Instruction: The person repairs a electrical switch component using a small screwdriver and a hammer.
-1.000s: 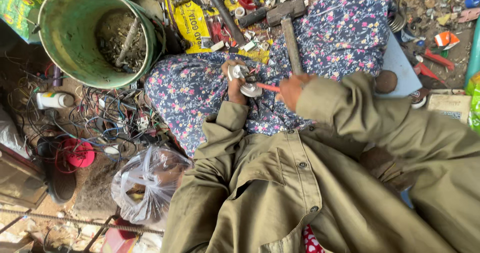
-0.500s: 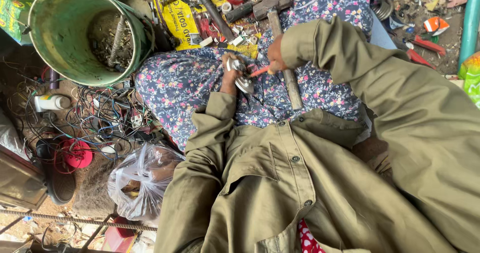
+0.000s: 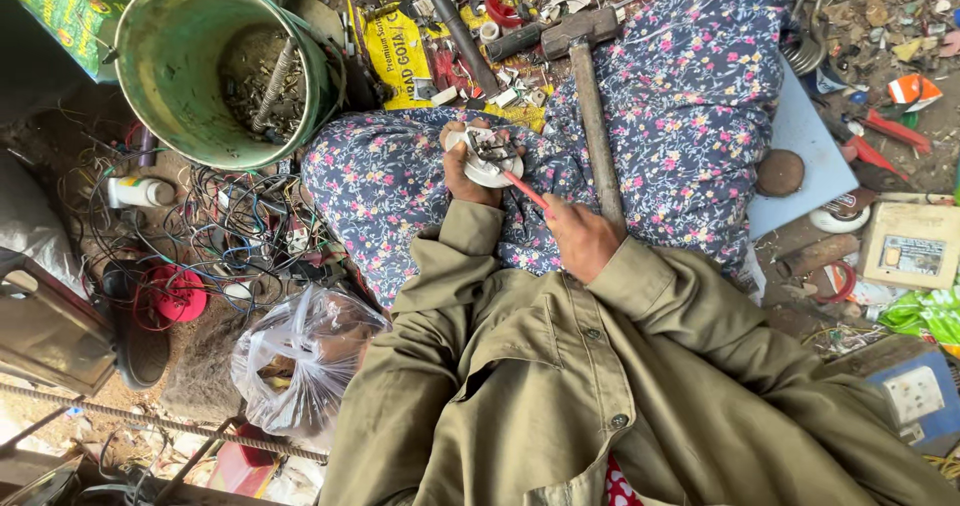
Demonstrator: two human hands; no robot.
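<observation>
My left hand [image 3: 462,171] grips a round white electrical fitting [image 3: 482,154] with metal parts on top, held over my lap in flowered cloth. My right hand [image 3: 583,238] holds a red-handled screwdriver [image 3: 524,192] whose tip points into the fitting. A hammer [image 3: 588,96] with a wooden handle lies across my right leg, its head away from me, the handle's end right by my right hand.
A green metal bucket [image 3: 160,76] with scrap stands at upper left. Tangled wires [image 3: 235,231] and a red spool [image 3: 180,294] lie left of my leg. A clear plastic bag [image 3: 300,351] sits by my left elbow. Scrap, a yellow packet and a switch box [image 3: 912,251] surround me.
My right hand has drawn back from the fitting toward my body, with the screwdriver still aimed at it. The hammer now lies in full view on my leg. The view has shifted slightly.
</observation>
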